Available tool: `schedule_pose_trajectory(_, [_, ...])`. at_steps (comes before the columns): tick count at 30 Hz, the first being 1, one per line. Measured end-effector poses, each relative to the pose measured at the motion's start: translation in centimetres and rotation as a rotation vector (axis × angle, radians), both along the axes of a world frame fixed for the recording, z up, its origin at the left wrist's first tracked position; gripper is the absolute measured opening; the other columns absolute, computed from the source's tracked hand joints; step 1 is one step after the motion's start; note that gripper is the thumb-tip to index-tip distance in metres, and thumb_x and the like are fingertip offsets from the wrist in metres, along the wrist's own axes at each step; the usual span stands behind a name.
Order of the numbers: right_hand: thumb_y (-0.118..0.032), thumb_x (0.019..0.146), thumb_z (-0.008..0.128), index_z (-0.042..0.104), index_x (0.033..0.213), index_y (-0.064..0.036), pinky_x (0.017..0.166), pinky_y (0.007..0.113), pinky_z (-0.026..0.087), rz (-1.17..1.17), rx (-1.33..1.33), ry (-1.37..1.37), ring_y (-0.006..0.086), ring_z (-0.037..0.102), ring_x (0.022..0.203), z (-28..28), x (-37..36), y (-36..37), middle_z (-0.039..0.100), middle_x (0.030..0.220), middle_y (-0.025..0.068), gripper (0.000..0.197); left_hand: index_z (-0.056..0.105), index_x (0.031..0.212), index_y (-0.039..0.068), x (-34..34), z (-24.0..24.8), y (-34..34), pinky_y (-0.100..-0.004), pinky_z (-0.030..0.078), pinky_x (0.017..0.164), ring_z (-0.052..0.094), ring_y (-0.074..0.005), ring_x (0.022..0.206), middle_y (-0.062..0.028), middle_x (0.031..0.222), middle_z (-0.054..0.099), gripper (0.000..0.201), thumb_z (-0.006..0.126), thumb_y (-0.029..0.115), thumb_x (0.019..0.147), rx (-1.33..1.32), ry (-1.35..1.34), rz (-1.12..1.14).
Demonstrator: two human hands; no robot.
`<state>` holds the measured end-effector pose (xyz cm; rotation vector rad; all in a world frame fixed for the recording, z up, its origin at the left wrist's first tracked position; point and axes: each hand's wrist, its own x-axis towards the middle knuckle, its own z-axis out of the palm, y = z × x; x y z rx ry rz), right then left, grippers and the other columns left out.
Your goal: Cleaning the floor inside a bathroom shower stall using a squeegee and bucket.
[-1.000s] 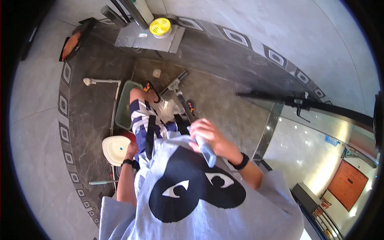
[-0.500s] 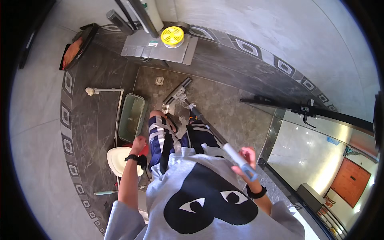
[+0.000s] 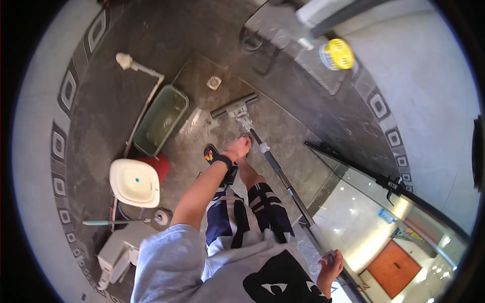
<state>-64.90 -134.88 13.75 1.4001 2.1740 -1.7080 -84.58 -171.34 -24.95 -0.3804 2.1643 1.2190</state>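
Observation:
A long-handled mop [image 3: 277, 171] slants across the floor. Its wide grey bar head [image 3: 236, 106] lies flat near the drain. My right hand [image 3: 331, 263] is closed around the grip at the handle's upper end, low on the right. My left hand [image 3: 238, 148] reaches forward over my feet, just left of the mop's pole and apart from it. Its fingers are curled; whether they hold anything is hidden. Left of my feet stands a long green tub [image 3: 162, 121] with water in it.
A cream basin [image 3: 134, 183] rests by a red bucket [image 3: 160, 167] on the left, above the toilet [image 3: 118, 252]. A square floor drain [image 3: 213, 83] sits ahead. A shelf [image 3: 298, 45] bears a yellow-lidded tub [image 3: 337, 54]. On the right runs a dark-framed glass door [image 3: 374, 177].
My view has turned and shifted. The left hand has moved from beside the basin to forward over my feet. My right hand, loosely open by the handle before, is now closed on its end.

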Motion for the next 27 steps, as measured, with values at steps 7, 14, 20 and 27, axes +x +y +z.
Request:
schedule_pose_trajectory(7, [-0.03,0.083,0.036,0.05,0.119,0.0009,0.041,0.029,0.043,0.104,-0.319,-0.887,0.0185,0.056,0.052,-2.8,-1.4,11.5,0.062,0.078,0.0141,0.05,0.063,0.1,0.01,1.7,-11.6,5.5,-0.0449,0.049,0.083,0.061,-0.0382,0.095,-0.0194,0.098,0.065,0.025,0.05,0.024,0.083,-0.02,-0.104,0.101])
schedule_pose_trajectory(14, [-0.035,0.08,0.067,0.067,0.102,-0.0008,0.054,0.034,0.049,0.258,-0.058,-1.048,0.0214,0.063,0.064,-6.8,-1.8,14.9,0.068,0.074,0.0096,0.041,0.055,0.111,0.003,-1.1,-29.1,5.3,-0.0446,0.043,0.091,0.052,-0.0353,0.107,-0.0179,0.114,0.057,0.047,0.051,0.043,0.086,-0.252,0.138,0.308])
schedule_pose_trajectory(20, [-0.037,0.078,0.068,0.067,0.102,-0.0005,0.056,0.035,0.049,0.6,0.337,-1.27,0.023,0.064,0.065,-12.2,0.0,14.4,0.068,0.075,0.0111,0.044,0.043,0.129,0.003,-7.9,-39.4,6.7,-0.0493,0.03,0.103,0.041,-0.0356,0.122,-0.0174,0.133,0.041,0.077,0.052,0.062,0.081,-0.318,0.113,0.363])
schedule_pose_trajectory(27, [-0.039,0.076,0.07,0.067,0.102,-0.0001,0.057,0.036,0.05,0.808,0.538,-1.415,0.0249,0.065,0.067,-14.1,1.9,13.3,0.068,0.076,0.013,0.047,0.045,0.131,0.004,-12.8,-39.8,7.2,-0.0485,0.036,0.099,0.044,-0.0324,0.122,-0.0157,0.13,0.044,0.074,0.054,0.057,0.08,-0.401,-0.182,-0.193])
